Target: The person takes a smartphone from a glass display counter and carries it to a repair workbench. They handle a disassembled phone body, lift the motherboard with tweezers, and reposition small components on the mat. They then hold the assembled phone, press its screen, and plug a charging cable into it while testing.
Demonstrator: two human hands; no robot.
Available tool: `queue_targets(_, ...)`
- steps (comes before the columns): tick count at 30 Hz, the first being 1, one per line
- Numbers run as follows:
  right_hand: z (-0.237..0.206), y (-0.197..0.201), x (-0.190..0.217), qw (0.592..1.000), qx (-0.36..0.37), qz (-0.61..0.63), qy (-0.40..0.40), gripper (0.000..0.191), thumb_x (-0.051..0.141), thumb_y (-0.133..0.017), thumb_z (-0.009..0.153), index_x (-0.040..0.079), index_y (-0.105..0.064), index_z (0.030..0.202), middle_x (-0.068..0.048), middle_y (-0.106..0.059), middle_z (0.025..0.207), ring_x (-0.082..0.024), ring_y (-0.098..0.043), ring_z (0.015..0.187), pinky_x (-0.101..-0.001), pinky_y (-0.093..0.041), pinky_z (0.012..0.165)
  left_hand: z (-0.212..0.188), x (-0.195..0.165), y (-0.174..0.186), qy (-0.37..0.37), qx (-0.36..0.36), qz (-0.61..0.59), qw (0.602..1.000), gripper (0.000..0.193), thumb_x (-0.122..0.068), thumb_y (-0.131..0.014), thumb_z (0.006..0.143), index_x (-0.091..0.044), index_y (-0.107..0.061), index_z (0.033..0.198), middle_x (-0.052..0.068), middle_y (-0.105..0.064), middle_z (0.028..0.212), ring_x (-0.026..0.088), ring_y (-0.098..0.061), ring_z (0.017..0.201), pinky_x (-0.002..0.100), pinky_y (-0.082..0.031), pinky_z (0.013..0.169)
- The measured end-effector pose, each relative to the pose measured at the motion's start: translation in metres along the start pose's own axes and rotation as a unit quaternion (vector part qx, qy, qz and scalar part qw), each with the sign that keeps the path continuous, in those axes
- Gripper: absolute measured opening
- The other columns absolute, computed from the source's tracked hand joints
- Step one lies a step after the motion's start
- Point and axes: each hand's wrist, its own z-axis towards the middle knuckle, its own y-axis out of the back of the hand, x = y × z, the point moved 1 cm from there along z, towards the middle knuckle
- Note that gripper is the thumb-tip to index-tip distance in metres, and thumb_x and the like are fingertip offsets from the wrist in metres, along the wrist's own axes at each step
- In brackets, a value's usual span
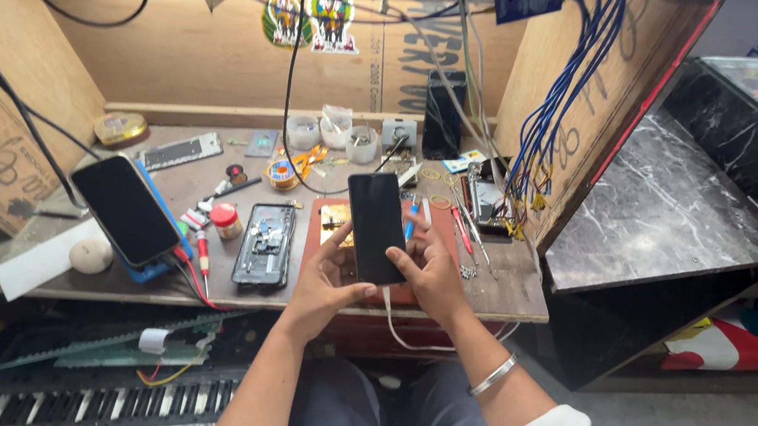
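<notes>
Above the red mat (317,235) near the front edge of the counter (520,287), one dark phone (376,227) is held by both hands: left hand (321,283) and right hand (429,269) each have fingers closed around its lower end, thumbs on the glass. Its long axis runs near to far, top end pointing away from the person with a slight lean left, screen up. Three phones counted in all: the held one, one opened phone (264,245) flat on the counter, one propped phone (125,209) at the left; also three small clear cups (335,130) at the back.
</notes>
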Motion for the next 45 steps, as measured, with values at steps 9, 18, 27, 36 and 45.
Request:
queue_targets(9, -0.003, -0.005, 0.006, 0.998, -0.003, 0.059, -0.001, 0.060, 0.009, -0.075, 0.092, 0.001, -0.043, 0.143, -0.001, -0.065, 0.083, -0.005, -0.064, 0.075, -0.0207, -0.053, 0.062, -0.002, 0.004, 0.007, -0.010, 0.012, 0.002, 1.000, 0.105, 0.009, -0.080, 0.076, -0.008, -0.026, 0.164, 0.015, -0.063, 0.132, 0.023, -0.064, 0.119, 0.038, -0.055, 0.103)
queue_targets(18, -0.008, -0.007, 0.006, 0.998, -0.022, 0.060, -0.002, 0.064, 0.007, -0.075, 0.090, 0.003, -0.041, 0.144, 0.000, -0.067, 0.081, -0.003, -0.064, 0.074, -0.0183, -0.052, 0.067, -0.001, 0.009, 0.010, -0.012, 0.046, -0.014, 0.999, 0.107, 0.011, -0.076, 0.081, -0.012, -0.017, 0.168, 0.015, -0.060, 0.135, 0.022, -0.063, 0.121, 0.037, -0.055, 0.102)
queue_targets(27, -0.007, -0.010, 0.006, 0.999, -0.035, -0.035, -0.015, 0.056, 0.009, -0.073, 0.092, 0.004, -0.047, 0.142, 0.003, -0.060, 0.072, 0.000, -0.050, 0.062, -0.0176, -0.037, 0.055, 0.001, 0.008, 0.016, 0.019, 0.050, 0.010, 0.999, 0.111, 0.014, -0.070, 0.083, -0.021, -0.008, 0.169, 0.011, -0.058, 0.140, 0.020, -0.061, 0.126, 0.036, -0.055, 0.102)
queue_targets(36, -0.007, -0.009, 0.001, 1.000, 0.002, 0.005, 0.001, 0.058, 0.012, -0.070, 0.097, 0.005, -0.042, 0.146, 0.000, -0.061, 0.080, -0.002, -0.054, 0.071, -0.0187, -0.042, 0.063, -0.003, 0.003, 0.016, 0.016, 0.043, 0.009, 0.999, 0.113, 0.011, -0.073, 0.082, -0.019, -0.009, 0.169, 0.012, -0.060, 0.137, 0.020, -0.063, 0.124, 0.036, -0.053, 0.106)
queue_targets(45, 0.001, 0.001, -0.013, 0.997, 0.038, 0.061, -0.018, 0.051, 0.016, -0.057, 0.105, 0.003, -0.034, 0.148, -0.008, -0.071, 0.109, -0.007, -0.063, 0.097, -0.0214, -0.048, 0.084, 0.000, 0.001, 0.018, -0.002, 0.050, 0.000, 0.999, 0.111, 0.010, -0.077, 0.082, -0.016, -0.012, 0.169, 0.013, -0.063, 0.134, 0.020, -0.063, 0.122, 0.036, -0.052, 0.107)
